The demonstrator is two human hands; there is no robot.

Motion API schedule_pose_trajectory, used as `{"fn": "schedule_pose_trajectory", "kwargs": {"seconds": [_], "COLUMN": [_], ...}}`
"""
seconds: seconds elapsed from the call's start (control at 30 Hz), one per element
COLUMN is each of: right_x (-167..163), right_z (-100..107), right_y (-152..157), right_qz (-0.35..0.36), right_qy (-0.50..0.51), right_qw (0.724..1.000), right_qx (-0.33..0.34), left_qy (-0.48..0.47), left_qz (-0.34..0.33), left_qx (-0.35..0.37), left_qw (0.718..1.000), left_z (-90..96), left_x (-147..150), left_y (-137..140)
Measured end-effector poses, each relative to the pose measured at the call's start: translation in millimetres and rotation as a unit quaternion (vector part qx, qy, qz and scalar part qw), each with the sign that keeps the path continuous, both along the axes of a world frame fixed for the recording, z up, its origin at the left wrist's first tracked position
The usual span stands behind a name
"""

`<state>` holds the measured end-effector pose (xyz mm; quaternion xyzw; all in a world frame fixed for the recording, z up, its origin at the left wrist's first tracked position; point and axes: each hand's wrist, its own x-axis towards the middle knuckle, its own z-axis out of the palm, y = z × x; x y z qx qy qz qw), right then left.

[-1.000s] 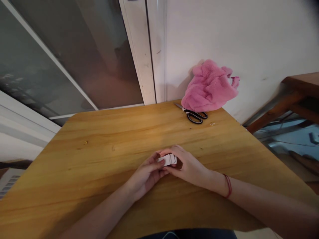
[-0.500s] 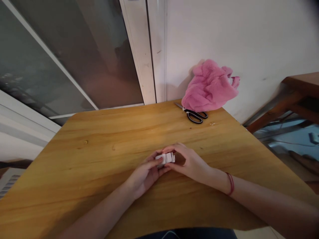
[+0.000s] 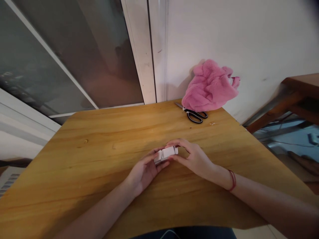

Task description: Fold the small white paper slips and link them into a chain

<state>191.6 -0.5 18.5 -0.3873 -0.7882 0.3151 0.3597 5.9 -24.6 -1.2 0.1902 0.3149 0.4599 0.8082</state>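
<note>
Between my hands is a small white box (image 3: 168,152), held just above the table. A dark seam splits its top into a short left part and a longer right part, and a small flap-like edge stands at its right end. My left hand (image 3: 146,171) grips the left end, thumb on top and fingers behind and below. With thumb and fingertips my right hand (image 3: 193,157) pinches the near and far sides toward the right end. A red string bracelet (image 3: 232,180) circles the right wrist. What is inside the box cannot be made out.
The wooden table (image 3: 104,132) spreads under both hands. Black-handled scissors (image 3: 195,116) lie at the back, partly beneath a bunched pink fluffy cloth (image 3: 210,86) against the wall. A sliding glass door (image 3: 99,56) borders the back left. A brown wooden piece of furniture (image 3: 301,86) stands at the right.
The right part of the white box now reaches further right, showing a longer top face. My right hand has shifted slightly right and away from me; my left thumb has moved back toward the left end.
</note>
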Motion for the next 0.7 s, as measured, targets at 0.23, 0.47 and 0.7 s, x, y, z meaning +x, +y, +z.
{"fn": "schedule_pose_trajectory", "kwargs": {"seconds": [0.23,0.47,0.7], "right_x": [2.3,2.8,0.9], "right_z": [4.0,1.8,0.8], "right_y": [-0.1,-0.3,-2.3], "right_qz": [-0.053,-0.072,-0.068], "right_qy": [0.008,0.061,0.064], "right_qw": [0.998,0.995,0.995], "right_qx": [0.015,0.031,0.023], "left_qy": [0.023,0.040,0.039], "left_qz": [0.025,0.025,0.011], "left_qx": [0.007,0.007,0.024], "left_qw": [0.999,0.999,0.999], "left_z": [0.7,0.9,1.2], "left_x": [-0.5,-0.1,0.4], "left_y": [0.4,0.4,-0.4]}}
